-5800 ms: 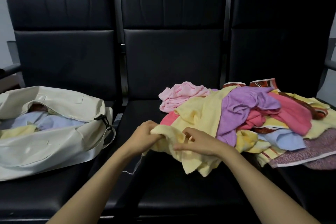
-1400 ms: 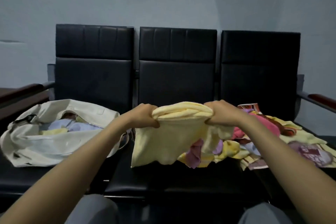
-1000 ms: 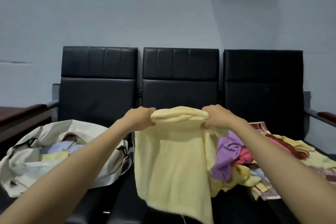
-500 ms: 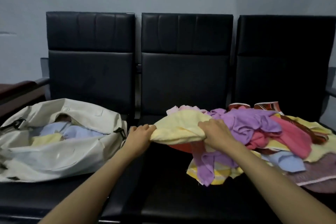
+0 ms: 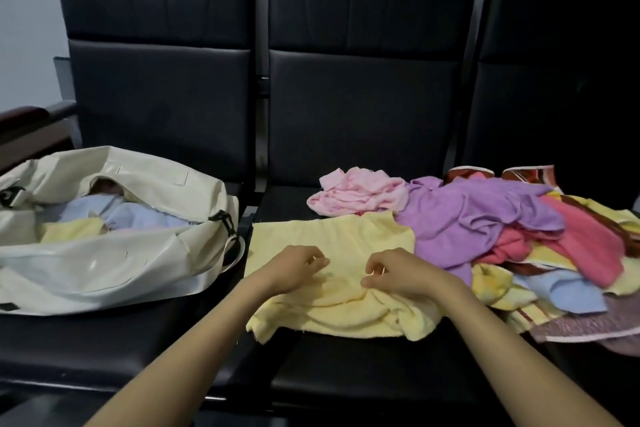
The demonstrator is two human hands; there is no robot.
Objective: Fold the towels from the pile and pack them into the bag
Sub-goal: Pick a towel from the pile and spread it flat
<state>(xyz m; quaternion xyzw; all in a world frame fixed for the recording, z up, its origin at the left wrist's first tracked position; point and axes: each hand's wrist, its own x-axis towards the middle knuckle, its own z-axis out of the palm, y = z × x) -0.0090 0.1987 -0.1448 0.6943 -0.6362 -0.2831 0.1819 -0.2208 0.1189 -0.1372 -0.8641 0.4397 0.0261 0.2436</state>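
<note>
A pale yellow towel [image 5: 332, 243] lies on the middle black seat, its far half flat and its near half bunched in folds. My left hand [image 5: 298, 269] and my right hand [image 5: 398, 272] sit side by side on its middle, fingers curled and pinching the cloth. The pile of towels [image 5: 512, 236], purple, pink, red, blue and patterned, covers the right seat and overlaps the yellow towel's right edge. The cream bag [image 5: 104, 260] lies unzipped on the left seat, with light blue and yellow towels [image 5: 114, 215] inside.
A crumpled pink towel [image 5: 360, 192] lies just behind the yellow one. The three black seats [image 5: 346, 374] are joined in a row with tall backrests. A wooden armrest [image 5: 24, 114] stands at the far left. The bag's strap [image 5: 228, 253] hangs toward the middle seat.
The yellow towel, held up stretched between both hands a second ago, has come down and now lies spread on the middle seat. Both hands moved to its middle.
</note>
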